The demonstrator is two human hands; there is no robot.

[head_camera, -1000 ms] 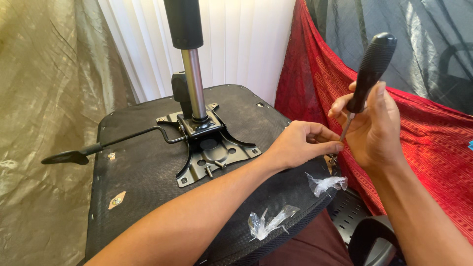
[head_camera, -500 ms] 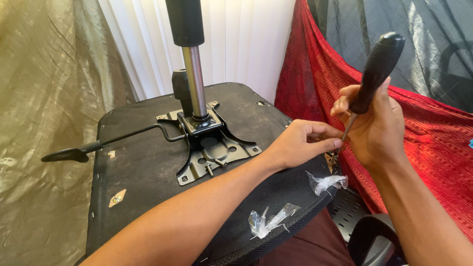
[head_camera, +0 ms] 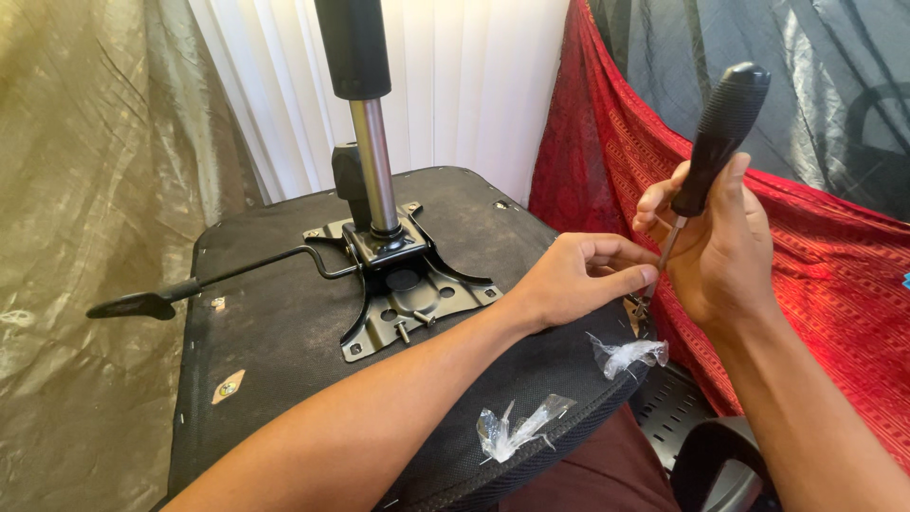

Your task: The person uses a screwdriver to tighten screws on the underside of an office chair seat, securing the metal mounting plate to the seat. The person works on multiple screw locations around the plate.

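Note:
An upturned black office chair seat (head_camera: 275,332) fills the middle, with a black metal mounting plate (head_camera: 408,289), a chrome gas cylinder (head_camera: 374,171) and a lever (head_camera: 190,284) on its underside. My right hand (head_camera: 716,246) grips a black-handled screwdriver (head_camera: 716,133), its thin shaft pointing down at the seat's right edge. My left hand (head_camera: 578,280) reaches across the seat and pinches at the shaft's lower end, near the tip. What sits under the tip is hidden by my fingers.
Two crumpled clear plastic bags (head_camera: 517,431) (head_camera: 626,356) lie on the seat's near right side. A red patterned cloth (head_camera: 815,284) hangs at right, a glossy tan sheet (head_camera: 76,190) at left, white blinds (head_camera: 455,85) behind. A black plastic chair part (head_camera: 706,460) lies below right.
Both hands stay at the seat's right edge. The screwdriver handle has tilted slightly and shifted a little upward and to the right; my left fingers remain pinched near its tip.

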